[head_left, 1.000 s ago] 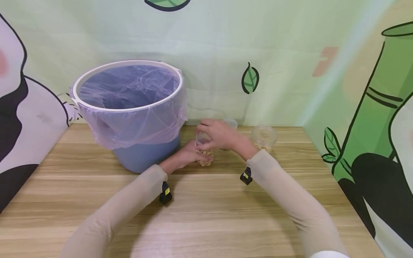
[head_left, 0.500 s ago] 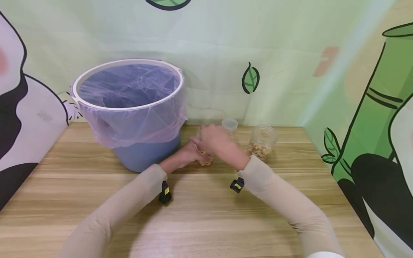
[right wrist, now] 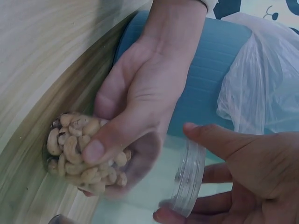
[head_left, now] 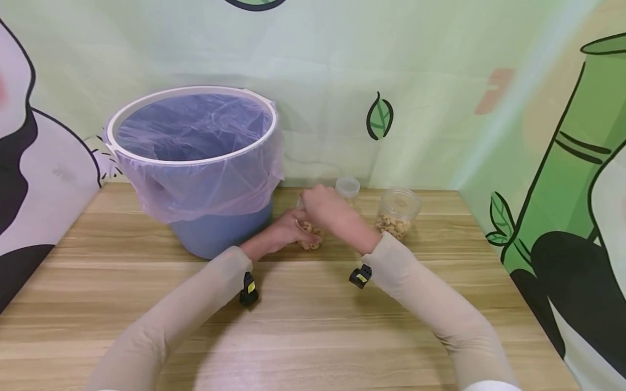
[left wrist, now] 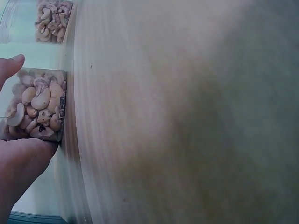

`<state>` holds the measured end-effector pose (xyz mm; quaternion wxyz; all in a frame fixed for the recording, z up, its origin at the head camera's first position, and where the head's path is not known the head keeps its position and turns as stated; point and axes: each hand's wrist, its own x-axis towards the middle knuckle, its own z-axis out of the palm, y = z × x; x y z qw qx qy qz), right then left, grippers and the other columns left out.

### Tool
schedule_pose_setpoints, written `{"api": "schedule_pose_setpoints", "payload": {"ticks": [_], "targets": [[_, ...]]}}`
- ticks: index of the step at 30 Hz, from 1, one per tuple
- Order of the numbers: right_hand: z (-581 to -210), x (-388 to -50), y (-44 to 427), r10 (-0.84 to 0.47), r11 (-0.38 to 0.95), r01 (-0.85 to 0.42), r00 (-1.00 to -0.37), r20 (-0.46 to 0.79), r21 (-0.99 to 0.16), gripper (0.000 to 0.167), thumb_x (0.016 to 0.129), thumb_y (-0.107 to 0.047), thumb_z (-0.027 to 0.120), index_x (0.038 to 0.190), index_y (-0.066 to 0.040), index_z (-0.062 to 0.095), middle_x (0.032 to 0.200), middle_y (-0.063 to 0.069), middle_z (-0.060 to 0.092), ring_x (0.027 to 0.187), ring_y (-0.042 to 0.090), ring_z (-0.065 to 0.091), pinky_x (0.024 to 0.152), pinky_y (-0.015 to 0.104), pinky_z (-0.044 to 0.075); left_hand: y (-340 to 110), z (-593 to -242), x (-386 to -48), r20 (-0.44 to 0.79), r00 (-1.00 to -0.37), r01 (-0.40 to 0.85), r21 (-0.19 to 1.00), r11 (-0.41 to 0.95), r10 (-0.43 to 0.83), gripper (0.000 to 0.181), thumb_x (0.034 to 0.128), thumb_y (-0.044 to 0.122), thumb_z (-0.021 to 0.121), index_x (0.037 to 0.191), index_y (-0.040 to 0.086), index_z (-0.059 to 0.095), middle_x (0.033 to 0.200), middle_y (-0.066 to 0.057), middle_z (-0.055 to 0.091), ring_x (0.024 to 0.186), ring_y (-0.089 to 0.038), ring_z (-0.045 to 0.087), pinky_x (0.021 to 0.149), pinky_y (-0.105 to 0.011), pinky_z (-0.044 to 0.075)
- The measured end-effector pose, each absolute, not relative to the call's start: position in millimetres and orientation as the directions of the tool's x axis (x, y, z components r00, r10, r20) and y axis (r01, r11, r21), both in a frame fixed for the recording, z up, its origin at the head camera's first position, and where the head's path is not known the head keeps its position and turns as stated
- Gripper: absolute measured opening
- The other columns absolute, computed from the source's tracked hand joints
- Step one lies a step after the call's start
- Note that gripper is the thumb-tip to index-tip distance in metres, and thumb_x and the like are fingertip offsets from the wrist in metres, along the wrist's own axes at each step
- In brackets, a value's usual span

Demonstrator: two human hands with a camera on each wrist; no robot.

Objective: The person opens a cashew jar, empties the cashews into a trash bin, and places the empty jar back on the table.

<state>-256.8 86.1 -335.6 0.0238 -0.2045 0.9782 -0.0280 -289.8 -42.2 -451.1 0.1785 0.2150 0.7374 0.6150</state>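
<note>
A clear jar of cashews (right wrist: 77, 154) stands on the wooden table in front of the bin. My left hand (head_left: 281, 233) grips its lower part, the thumb across the side in the right wrist view. At the jar's top, my right hand (head_left: 330, 209) holds the clear ridged lid (right wrist: 190, 175), its thumb and fingers spread round the rim. Whether the lid is still seated on the jar, I cannot tell. In the left wrist view the cashews (left wrist: 39, 100) show between thumb and fingers. From the head, my right hand hides most of the jar's upper part.
Left of the hands stands a large blue bin (head_left: 222, 231) with a white rim and a translucent pinkish liner. Behind my right hand is a second clear lidded jar (head_left: 348, 188). A wider jar of light brown pieces (head_left: 398, 213) stands farther right. A printed cloth hangs behind the table.
My right hand has turned over the jar's top, its wrist swinging left and uncovering more of the wider jar. The left hand keeps its grip in place.
</note>
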Motion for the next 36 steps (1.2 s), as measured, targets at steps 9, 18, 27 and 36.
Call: {"api": "schedule_pose_setpoints", "payload": {"ticks": [9,18,27,36], "targets": [[-339.7,-264.8,97.6,-0.563,0.82,-0.553,-0.826,-0.03,-0.147,0.046,0.098,-0.033,0.069,0.135,-0.006,0.063,0.117,0.016,0.073,0.098,0.03,0.073,0.084,0.034,0.06,-45.6,-455.6,-292.1,-0.015,-0.844,0.101,0.977,0.187,0.536,0.053,0.0771,-0.005,0.084,0.127,0.0,0.068,0.138,-0.011,0.063,0.129,-0.026,0.054,0.104,-0.037,0.048],[-338.7,-271.5,111.7,-0.735,0.669,-0.722,-0.678,-0.015,-0.175,0.052,0.096,-0.027,0.072,0.141,-0.005,0.059,0.139,0.017,0.061,0.099,0.033,0.073,0.094,0.038,0.056,-48.8,-455.4,-292.9,-0.035,-0.849,0.1,0.969,0.226,0.527,0.055,0.0778,-0.001,0.086,0.129,0.005,0.066,0.129,-0.007,0.068,0.114,-0.02,0.061,0.097,-0.034,0.05],[-335.3,-255.7,96.9,-0.399,0.905,-0.377,-0.913,-0.084,-0.2,0.07,0.101,-0.057,0.052,0.152,-0.009,0.045,0.146,0.028,0.047,0.127,0.043,0.052,0.097,0.054,0.052,-45.2,-454.2,-290.6,-0.032,-0.834,0.069,0.984,0.162,0.551,0.057,0.0782,-0.004,0.084,0.13,0.001,0.063,0.125,-0.009,0.066,0.101,-0.014,0.063,0.082,-0.027,0.055],[-332.2,-248.8,69.4,-0.219,0.974,-0.22,-0.976,-0.016,0.061,0.065,0.101,-0.06,0.048,0.098,0.001,0.07,0.11,0.024,0.064,0.096,0.039,0.066,0.077,0.049,0.06,-42.8,-452.5,-291.5,-0.023,-0.821,0.0,0.999,0.04,0.571,0.041,0.0776,-0.017,0.078,0.114,-0.003,0.065,0.09,-0.006,0.069,0.069,-0.017,0.067,0.063,-0.03,0.059]]}}
